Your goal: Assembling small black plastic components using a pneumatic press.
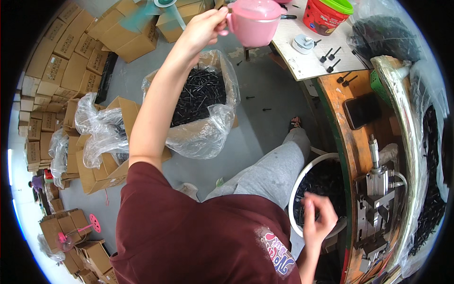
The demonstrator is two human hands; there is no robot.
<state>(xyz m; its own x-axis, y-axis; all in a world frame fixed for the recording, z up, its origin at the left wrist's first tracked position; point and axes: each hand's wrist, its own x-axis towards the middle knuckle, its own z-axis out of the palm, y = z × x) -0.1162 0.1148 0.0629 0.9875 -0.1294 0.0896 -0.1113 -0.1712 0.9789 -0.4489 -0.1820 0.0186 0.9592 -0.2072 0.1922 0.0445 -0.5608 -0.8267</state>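
My left hand (pixel 202 29) reaches far forward and grips the handle of a pink lidded cup (pixel 255 24). The cup is upright, at the left edge of a white tabletop (pixel 295 59). On the right, my right hand (pixel 319 217) hovers over a white-rimmed bucket (pixel 297 187) full of small black parts (pixel 326 182). Its thumb and forefinger come together in a pinch, slightly blurred. Whether something tiny is between them I cannot make out.
Plastic-lined cartons of black screw-like pieces (pixel 201 92) stand ahead on the floor. A wooden bench (pixel 340 102) on the right bears a phone (pixel 362 111), a metal clamping fixture (pixel 378 189) and loose black pieces. A red tub (pixel 326 19) stands on the white tabletop. Stacked cartons (pixel 66 57) line the left.
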